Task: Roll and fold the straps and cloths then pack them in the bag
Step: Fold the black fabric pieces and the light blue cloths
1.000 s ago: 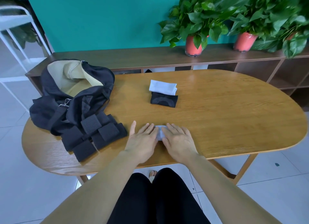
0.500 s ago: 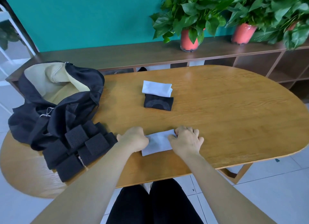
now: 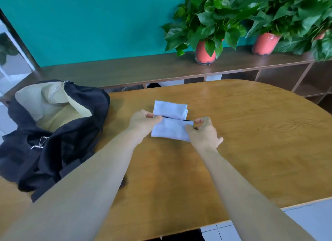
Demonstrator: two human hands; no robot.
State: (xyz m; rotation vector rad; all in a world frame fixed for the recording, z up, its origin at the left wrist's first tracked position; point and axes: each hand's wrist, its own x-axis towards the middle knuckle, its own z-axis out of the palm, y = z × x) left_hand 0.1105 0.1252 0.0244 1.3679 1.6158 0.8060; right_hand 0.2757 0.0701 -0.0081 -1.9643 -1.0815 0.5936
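The white cloth (image 3: 170,131), long axis left-right, is pinched at each end in the grips of left hand (image 3: 142,123) and right hand (image 3: 203,133), with the bag (image 3: 86,104) leftward.

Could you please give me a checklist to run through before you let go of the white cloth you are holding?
1. Left hand pinches the held cloth at its left end: ok.
2. Right hand pinches its right end: ok.
3. Held cloth folded flat: ok.
4. Held cloth parallel to the far white cloth: ok.
5. Black cloth squarely beneath: cannot tell, only a sliver shows.
6. Bag mouth open: ok.
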